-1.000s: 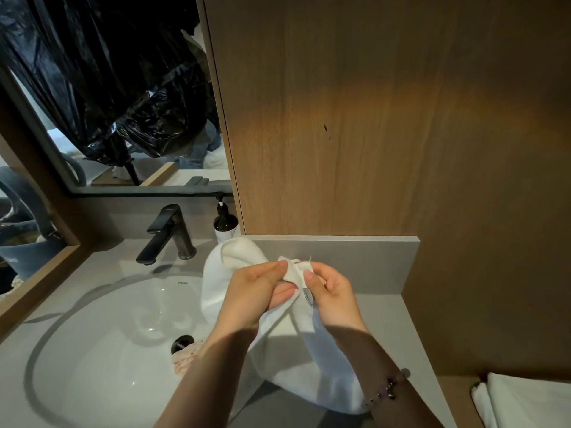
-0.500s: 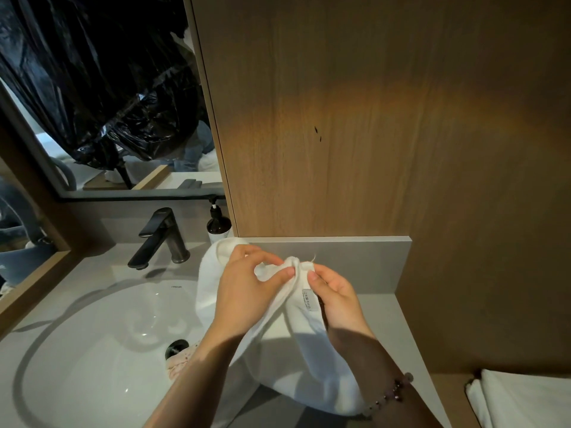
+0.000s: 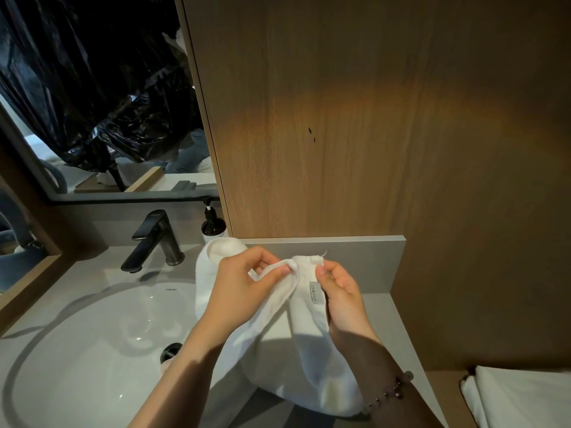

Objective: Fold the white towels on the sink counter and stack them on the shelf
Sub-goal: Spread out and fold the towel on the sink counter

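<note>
A white towel [image 3: 296, 350] hangs bunched in front of me over the grey sink counter [image 3: 392, 329], its lower part resting on the counter. My left hand [image 3: 244, 288] pinches its top edge from the left. My right hand [image 3: 340, 295] pinches the same edge near the corner, beside a small grey label [image 3: 316, 292]. The two hands are a few centimetres apart. On the wooden shelf [image 3: 441, 393] at the lower right lies a folded white towel [image 3: 525, 396], cut off by the frame edge.
A white basin [image 3: 92, 350] with a dark drain [image 3: 171, 350] fills the lower left. Behind it stand a black tap [image 3: 154, 239] and a soap dispenser [image 3: 213, 225]. A mirror [image 3: 92, 103] hangs above; a wooden panel [image 3: 355, 118] rises directly behind the counter.
My hands have drawn slightly apart along the towel's top edge, showing the label more fully. The view has drifted a little to the right.
</note>
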